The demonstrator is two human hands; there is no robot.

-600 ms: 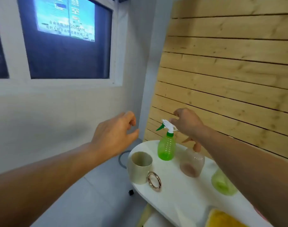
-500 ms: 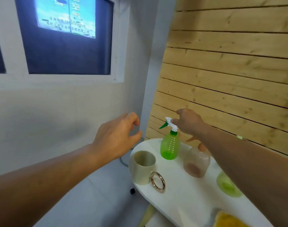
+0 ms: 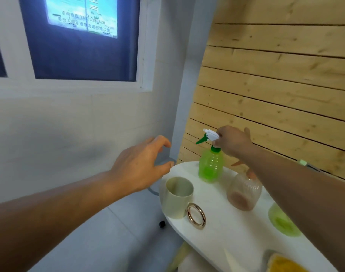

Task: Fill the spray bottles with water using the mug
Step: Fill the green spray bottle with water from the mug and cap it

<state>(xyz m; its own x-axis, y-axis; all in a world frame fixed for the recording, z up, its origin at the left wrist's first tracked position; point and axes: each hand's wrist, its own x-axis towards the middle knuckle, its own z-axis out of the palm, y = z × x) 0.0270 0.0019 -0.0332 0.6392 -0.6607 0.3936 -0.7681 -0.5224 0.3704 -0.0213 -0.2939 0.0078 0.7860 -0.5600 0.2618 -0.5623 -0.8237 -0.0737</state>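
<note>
The only writing I can read is on the poster (image 3: 83, 16) behind the window (image 3: 79, 40): Chinese characters and the digits 18935358826, with nothing legible on the bottles. My right hand (image 3: 233, 142) has its fingers curled round the white spray head (image 3: 211, 134) of the green spray bottle (image 3: 210, 166), which stands upright at the far end of the white table (image 3: 216, 218), its long axis vertical and its nozzle and green trigger pointing left toward the wall. My left hand (image 3: 141, 165) hovers beside the table's far left edge, fingers loosely apart and holding nothing. The cream mug (image 3: 177, 197) stands upright near the left edge, mouth up, its metal ring handle (image 3: 196, 215) turned toward me. Between the mug and my right forearm sits a clear brownish bottle (image 3: 243, 193), partly hidden by that arm, and a pale green bottle (image 3: 281, 220) shows past it on the right. A wooden slat panel (image 3: 275, 85) rises behind the table.
</note>
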